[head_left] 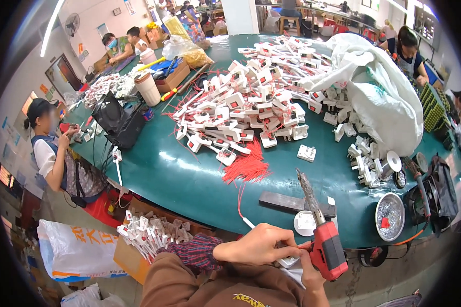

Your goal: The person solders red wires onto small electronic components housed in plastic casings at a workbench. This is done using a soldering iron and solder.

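Observation:
My right hand (311, 276) is wrapped round a red and black soldering gun (329, 248), its dark metal barrel pointing up and away over the table edge. Close beside it, my left hand (264, 244) is closed in a pinch, its fingertips meeting the right hand's. From behind the left hand juts a white cable end (248, 222) with thin red wires rising from it; a white housing (288, 262) shows partly below the fingers. Just beyond lie a dark flat bar (287, 201) and a white plug piece (305, 223). A bundle of red wires (248, 166) rests farther off.
A big heap of white switch pieces (241, 110) covers the middle of the green table (189, 176). At right are a white sack (384, 107), a solder spool (392, 162) and a metal bowl (379, 225). A full carton (128, 261) stands at lower left. Several people sit around.

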Demonstrator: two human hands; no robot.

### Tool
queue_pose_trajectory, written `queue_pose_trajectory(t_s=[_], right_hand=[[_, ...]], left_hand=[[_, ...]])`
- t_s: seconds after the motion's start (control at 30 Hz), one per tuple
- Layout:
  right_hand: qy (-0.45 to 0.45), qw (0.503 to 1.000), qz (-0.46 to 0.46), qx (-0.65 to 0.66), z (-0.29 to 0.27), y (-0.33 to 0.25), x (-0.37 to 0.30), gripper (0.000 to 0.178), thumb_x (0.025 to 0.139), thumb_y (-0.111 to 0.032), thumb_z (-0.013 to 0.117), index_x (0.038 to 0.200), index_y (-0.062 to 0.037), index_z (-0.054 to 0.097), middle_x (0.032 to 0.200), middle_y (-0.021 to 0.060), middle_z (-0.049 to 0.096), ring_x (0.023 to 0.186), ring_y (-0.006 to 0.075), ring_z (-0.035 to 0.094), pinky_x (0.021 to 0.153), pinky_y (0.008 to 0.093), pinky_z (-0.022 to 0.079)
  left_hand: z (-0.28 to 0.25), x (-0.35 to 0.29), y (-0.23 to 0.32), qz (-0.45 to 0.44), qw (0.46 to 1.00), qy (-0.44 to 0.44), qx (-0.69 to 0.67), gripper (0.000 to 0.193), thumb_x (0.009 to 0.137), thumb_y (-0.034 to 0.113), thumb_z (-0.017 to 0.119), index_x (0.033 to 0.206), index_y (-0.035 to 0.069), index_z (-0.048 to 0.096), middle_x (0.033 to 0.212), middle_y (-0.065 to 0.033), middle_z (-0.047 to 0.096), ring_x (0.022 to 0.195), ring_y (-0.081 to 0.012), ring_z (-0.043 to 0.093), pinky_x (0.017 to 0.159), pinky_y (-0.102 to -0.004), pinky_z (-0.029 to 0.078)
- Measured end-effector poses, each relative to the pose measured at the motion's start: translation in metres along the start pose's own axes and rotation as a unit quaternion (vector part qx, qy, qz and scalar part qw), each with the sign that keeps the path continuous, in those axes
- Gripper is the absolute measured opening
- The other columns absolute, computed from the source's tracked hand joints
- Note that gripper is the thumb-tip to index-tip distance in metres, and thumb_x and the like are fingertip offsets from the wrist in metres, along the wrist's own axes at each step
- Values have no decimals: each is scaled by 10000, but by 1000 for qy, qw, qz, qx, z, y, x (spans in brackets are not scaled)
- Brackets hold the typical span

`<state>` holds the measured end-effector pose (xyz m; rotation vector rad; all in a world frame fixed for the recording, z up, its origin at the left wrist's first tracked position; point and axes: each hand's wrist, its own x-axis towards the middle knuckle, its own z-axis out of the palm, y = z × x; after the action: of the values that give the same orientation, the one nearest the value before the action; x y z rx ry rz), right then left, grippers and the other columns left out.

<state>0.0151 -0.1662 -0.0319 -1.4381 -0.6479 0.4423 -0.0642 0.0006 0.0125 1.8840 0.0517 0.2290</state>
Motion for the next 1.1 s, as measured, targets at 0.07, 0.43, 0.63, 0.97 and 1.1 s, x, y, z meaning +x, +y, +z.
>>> queue_pose_trajectory(t_s=[0.07,0.43,0.63,0.97,1.1], right_hand=[[7,1000,2,-5,1,6,-4,152,812,63,592,960,30,581,840,81,614,767,140,581,699,263,469],[-5,967,-96,-237,-3,-11,2,275,768,-182,549,983,-16,595,876,138,539,827,304,503,728,397,355],[161,985,-51,14,-24,-4,9,425,832,10,536,1235,36,405,825,135,593,622,143,551,586,265,466],[42,993,107,-32,-100,-31,-13,647,759,-691,553,709,-46,573,709,67,608,659,223,606,673,346,480],[-145,982,85,87,-162,-20,-13,503,821,-558,559,649,-85,549,682,59,602,640,235,603,661,373,490]], left_hand=[[1,-1,-1,-9,1000,-8,-11,158,804,152,688,793,4,635,679,-115,629,567,-230,599,510,-329,449],[10,3,6,3,997,34,64,88,801,100,674,817,27,627,728,-121,636,661,-268,629,583,-340,490],[4,18,-15,-32,988,151,18,71,797,25,672,812,-25,625,950,-127,626,659,-139,642,570,-267,507],[23,48,-22,-129,979,156,0,79,793,24,650,772,-20,589,1028,-121,591,539,-133,618,480,-266,466],[26,51,-25,-129,980,151,11,89,771,24,661,752,-10,581,1000,-105,589,517,-143,599,470,-279,448]])
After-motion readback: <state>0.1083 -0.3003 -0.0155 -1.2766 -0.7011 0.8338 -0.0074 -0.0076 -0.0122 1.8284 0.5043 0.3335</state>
